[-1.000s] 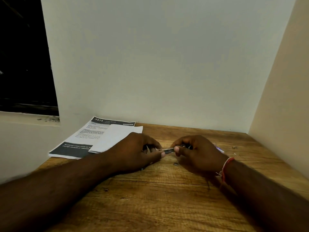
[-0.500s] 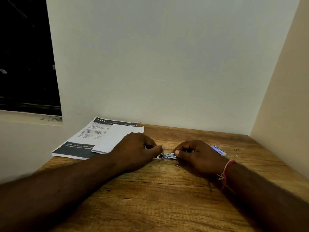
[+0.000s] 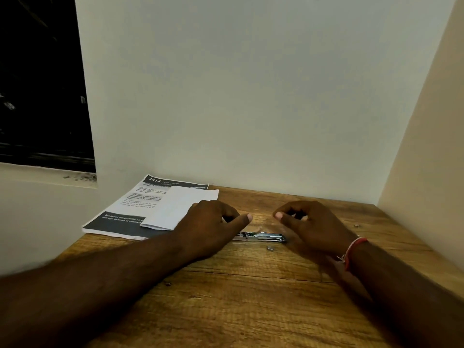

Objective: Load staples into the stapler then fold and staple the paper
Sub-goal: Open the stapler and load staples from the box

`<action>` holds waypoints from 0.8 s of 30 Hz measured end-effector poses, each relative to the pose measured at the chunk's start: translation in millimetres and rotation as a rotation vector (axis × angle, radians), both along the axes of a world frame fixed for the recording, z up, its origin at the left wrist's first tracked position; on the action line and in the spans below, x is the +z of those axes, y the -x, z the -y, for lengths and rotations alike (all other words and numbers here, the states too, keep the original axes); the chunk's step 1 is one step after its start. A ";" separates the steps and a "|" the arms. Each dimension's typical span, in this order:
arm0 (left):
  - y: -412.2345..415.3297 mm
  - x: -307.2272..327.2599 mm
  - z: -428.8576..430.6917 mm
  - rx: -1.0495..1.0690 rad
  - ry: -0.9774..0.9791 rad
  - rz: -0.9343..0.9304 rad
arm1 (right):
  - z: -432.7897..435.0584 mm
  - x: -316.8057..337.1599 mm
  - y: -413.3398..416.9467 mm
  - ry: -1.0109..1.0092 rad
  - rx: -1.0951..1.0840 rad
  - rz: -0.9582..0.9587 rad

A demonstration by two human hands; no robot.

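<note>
The stapler (image 3: pixel 259 236) lies flat on the wooden desk (image 3: pixel 251 297) about midway between its left and right edges, nearer the far edge, silver metal showing along its length. Each end runs up to a hand; whether it touches them I cannot tell. The left hand (image 3: pixel 211 227) and right hand (image 3: pixel 308 227) hover over it, apart from each other, fingers loosely curled and thumbs pointing inward, with nothing seen in either grip. A small loose staple piece (image 3: pixel 270 248) sits just in front of the stapler. The folded white paper (image 3: pixel 180 208) rests on a printed booklet (image 3: pixel 120 212) at the far left corner, beside the left hand. A red thread bracelet (image 3: pixel 352 249) circles the right wrist.
</note>
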State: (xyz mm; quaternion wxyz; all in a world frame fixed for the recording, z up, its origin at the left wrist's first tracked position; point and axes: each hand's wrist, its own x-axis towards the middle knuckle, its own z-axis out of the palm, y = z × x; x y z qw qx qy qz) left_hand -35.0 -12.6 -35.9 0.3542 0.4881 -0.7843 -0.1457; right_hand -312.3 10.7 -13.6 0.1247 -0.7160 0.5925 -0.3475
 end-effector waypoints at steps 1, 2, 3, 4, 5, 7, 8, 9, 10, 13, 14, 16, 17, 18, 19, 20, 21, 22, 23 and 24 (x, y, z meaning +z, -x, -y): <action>0.6 0.1 -0.4 -0.003 -0.004 -0.006 | 1.8 3.5 6.2 0.022 -0.057 -0.016; 0.5 0.1 -0.4 -0.004 -0.007 -0.012 | 3.9 6.5 12.1 0.029 -0.118 -0.037; -0.2 0.2 -0.2 -0.006 -0.006 -0.016 | 6.0 8.9 17.5 0.018 -0.181 -0.071; -0.8 0.6 0.0 -0.008 -0.003 -0.017 | 7.3 11.3 22.9 -0.007 -0.243 -0.114; -1.9 1.1 0.1 -0.011 -0.001 -0.016 | 8.6 13.0 28.3 -0.040 -0.299 -0.153; -2.9 2.1 0.3 -0.020 0.004 -0.014 | 10.1 16.4 39.8 -0.110 -0.384 -0.207; -3.0 2.5 0.1 -0.025 0.006 -0.016 | 10.4 17.8 44.7 -0.141 -0.409 -0.224; -3.1 2.7 -0.5 -0.032 0.006 -0.020 | 10.8 18.9 49.0 -0.167 -0.424 -0.237; -3.1 2.9 -1.1 -0.040 0.004 -0.024 | 11.3 19.8 52.7 -0.191 -0.431 -0.244; -4.8 3.5 -3.3 -0.060 0.001 -0.044 | 14.4 19.8 60.0 -0.257 -0.411 -0.247; -5.5 4.0 -3.9 -0.063 0.001 -0.049 | 15.5 19.1 61.2 -0.270 -0.406 -0.256; -6.3 5.4 -5.1 -0.073 0.002 -0.049 | 17.8 17.9 62.1 -0.262 -0.423 -0.291; -6.9 5.9 -5.7 -0.080 0.003 -0.046 | 18.9 17.4 62.7 -0.245 -0.442 -0.315; -7.4 6.1 -6.0 -0.085 0.001 -0.046 | 20.4 17.0 64.1 -0.233 -0.464 -0.346; -8.1 6.1 -6.2 -0.088 -0.002 -0.047 | 21.9 16.9 66.0 -0.233 -0.489 -0.387; -8.6 5.8 -6.1 -0.091 -0.006 -0.049 | 23.2 16.9 68.5 -0.253 -0.507 -0.431; -9.1 5.4 -6.1 -0.093 -0.007 -0.049 | 24.6 16.6 71.0 -0.286 -0.513 -0.466; -9.3 5.1 -5.8 -0.095 -0.005 -0.052 | 26.2 16.2 72.7 -0.313 -0.507 -0.488; -9.4 4.8 -5.3 -0.094 -0.002 -0.058 | 26.9 15.7 73.6 -0.318 -0.502 -0.489; -9.4 4.4 -4.7 -0.093 0.001 -0.070 | 27.3 15.5 74.1 -0.301 -0.494 -0.463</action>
